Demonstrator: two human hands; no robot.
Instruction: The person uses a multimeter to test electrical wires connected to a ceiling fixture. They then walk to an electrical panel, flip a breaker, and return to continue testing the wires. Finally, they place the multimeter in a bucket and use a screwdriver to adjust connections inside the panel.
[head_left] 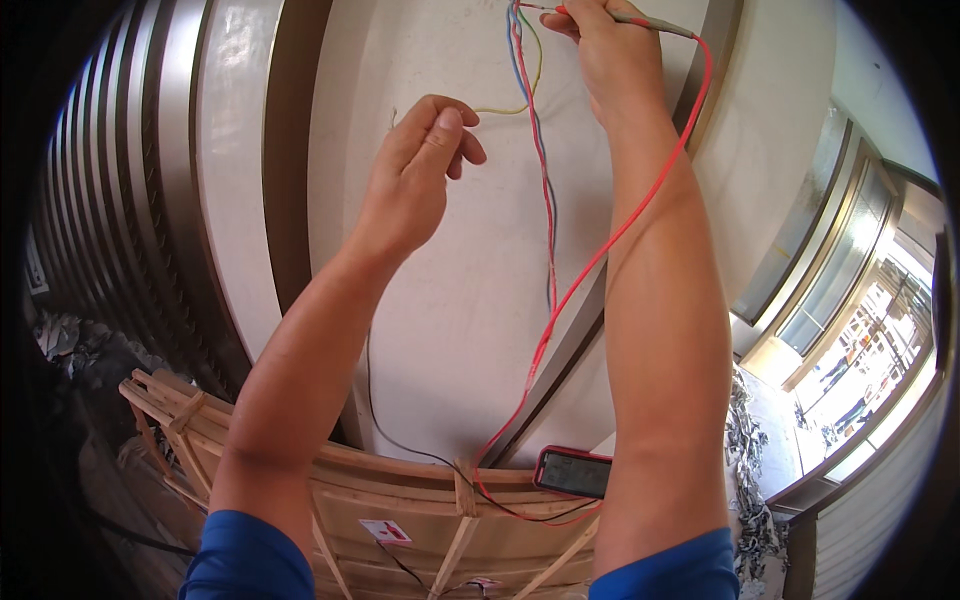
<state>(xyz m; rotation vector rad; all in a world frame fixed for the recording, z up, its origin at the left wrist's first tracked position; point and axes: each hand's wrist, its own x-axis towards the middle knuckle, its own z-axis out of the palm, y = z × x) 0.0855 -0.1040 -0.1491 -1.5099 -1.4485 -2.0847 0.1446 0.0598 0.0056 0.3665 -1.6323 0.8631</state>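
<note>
My right hand, at the top, is closed around a red and grey test probe. Its thin tip points left to the bundle of wires, by the picture's upper edge; I cannot tell whether they touch. A red lead loops down from the probe past my right forearm. My left hand pinches a yellow-green wire that bends out of the bundle. Red and blue wires hang down the pale wall panel. A black lead rises behind my left forearm, its upper end hidden.
A red-edged meter with a dark screen rests at the top rail of a wooden frame in front of me. Dark slatted panelling stands left. Rubble lies at right, near a bright opening.
</note>
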